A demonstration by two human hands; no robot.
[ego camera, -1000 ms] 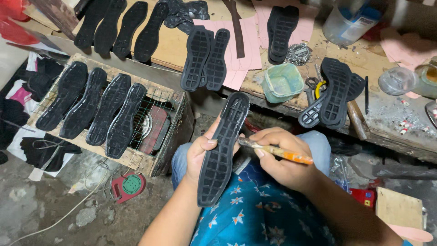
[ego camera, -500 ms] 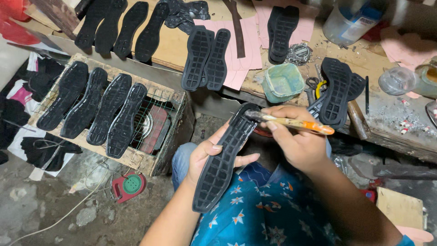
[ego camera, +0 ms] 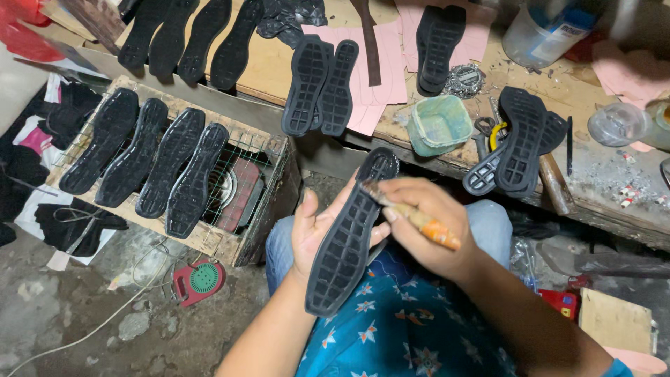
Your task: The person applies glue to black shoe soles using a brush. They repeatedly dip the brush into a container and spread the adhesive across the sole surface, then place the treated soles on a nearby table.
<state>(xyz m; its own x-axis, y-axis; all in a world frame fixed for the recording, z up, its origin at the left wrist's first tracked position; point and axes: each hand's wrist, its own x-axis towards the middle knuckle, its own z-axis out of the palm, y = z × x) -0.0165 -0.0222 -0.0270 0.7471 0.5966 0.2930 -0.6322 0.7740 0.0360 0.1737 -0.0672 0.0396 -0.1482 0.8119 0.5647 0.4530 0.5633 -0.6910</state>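
Observation:
My left hand (ego camera: pixel 314 227) holds a black rubber shoe sole (ego camera: pixel 349 241) from below, tread side up, over my lap. In my right hand (ego camera: pixel 426 227) is a brush with an orange handle (ego camera: pixel 429 230). Its bristle end rests on the sole near the toe. A small green plastic tub (ego camera: pixel 438 124) stands on the wooden bench (ego camera: pixel 614 188) just beyond the sole's tip.
Several black soles (ego camera: pixel 150 164) lie in a row on a wire-topped wooden crate (ego camera: pixel 258 230) at the left. More soles (ego camera: pixel 321 87) and pink paper patterns (ego camera: pixel 380 77) lie on the bench, with scissors (ego camera: pixel 488 129), a clear cup (ego camera: pixel 614 124) and a white container (ego camera: pixel 541 31). A red round device (ego camera: pixel 200 279) lies on the floor.
My right hand has drawn the brush along the sole, up toward the toe and then back to the left. My left hand keeps holding the sole.

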